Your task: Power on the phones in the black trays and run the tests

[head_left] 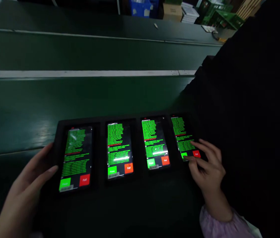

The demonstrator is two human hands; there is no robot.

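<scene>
We count four lit phones, one black tray. Our left grip pinches tray edge; right grip half spread, holding nothing, over fourth phone.

In dim light, a green worktop crossed by a white strip spans the frame's middle, with a blue bin, a cardboard box and green plastic crates along the top, right of centre, and unreadable blackness at right.

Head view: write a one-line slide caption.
Left hand at the edge of a black rectangular tray of four lit black phones, right hand over the rightmost phone.
</scene>
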